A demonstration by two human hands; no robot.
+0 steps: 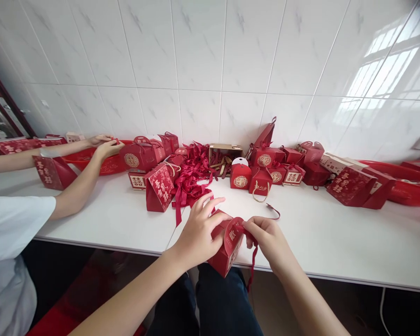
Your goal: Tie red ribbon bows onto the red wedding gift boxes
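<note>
Close to the table's front edge is a small red gift box (222,261) with a rounded top flap and gold lettering, somewhat tilted. My left hand (201,228) grips its upper left side, thumb and index finger on the box and other fingers raised. Pinched in my right hand (266,235), beside the flap, is a dark red ribbon (254,263) whose tail hangs over the edge. Whether the ribbon passes through the flap is hidden by my fingers. Just beyond lie a heap of red ribbons (194,172) and a loose dark cord (275,210).
Decorated red boxes stand along the white table (336,238), including a slanted box (159,189) at left and another (352,186) at right. An open cardboard box (226,151) holds ribbons. At left, a co-worker's hands (108,144) are over a red basin (114,164); another basin (411,191) is right.
</note>
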